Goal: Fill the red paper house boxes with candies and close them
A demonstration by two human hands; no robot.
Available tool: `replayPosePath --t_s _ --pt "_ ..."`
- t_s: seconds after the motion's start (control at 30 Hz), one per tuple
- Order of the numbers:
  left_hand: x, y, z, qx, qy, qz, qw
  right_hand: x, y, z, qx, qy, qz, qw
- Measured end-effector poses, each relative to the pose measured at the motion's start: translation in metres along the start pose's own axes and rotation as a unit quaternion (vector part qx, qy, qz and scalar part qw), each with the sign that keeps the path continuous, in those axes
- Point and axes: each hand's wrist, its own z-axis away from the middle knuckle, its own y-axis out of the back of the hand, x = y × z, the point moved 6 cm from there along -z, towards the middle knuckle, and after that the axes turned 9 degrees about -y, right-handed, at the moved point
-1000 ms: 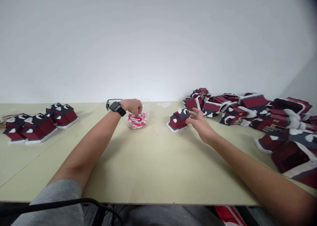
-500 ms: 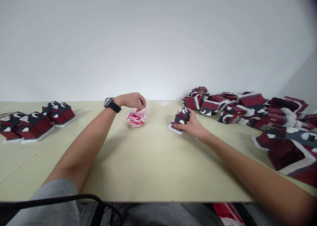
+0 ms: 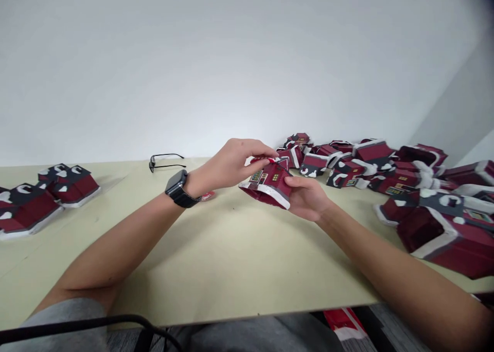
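house [image 3: 269, 183] now lifted in right hand [image 3: 309, 197], red piece [image 3: 271, 160] in left hand [image 3: 239, 159]

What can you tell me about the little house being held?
The little house has dark red walls, yellow-paned windows and a white rim along its base; its material is unclear. It is tilted, with the base edge toward the camera, and looks raised above the table. The right hand grips its side. The left hand pinches something small and red at its upper part, hiding some of the roof.
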Motion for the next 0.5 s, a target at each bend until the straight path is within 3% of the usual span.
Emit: replayPosePath --t_s 0.27,0.5 --pt "0.008 -0.001 0.002 0.051 -0.079 -0.03 0.995 -0.006 -0.001 0.003 -0.028 0.016 -0.012 0.999" --pt "0.008 0.006 0.0 0.063 0.01 0.026 0.998 -0.008 -0.013 0.009 -0.053 0.01 0.003 0.999"
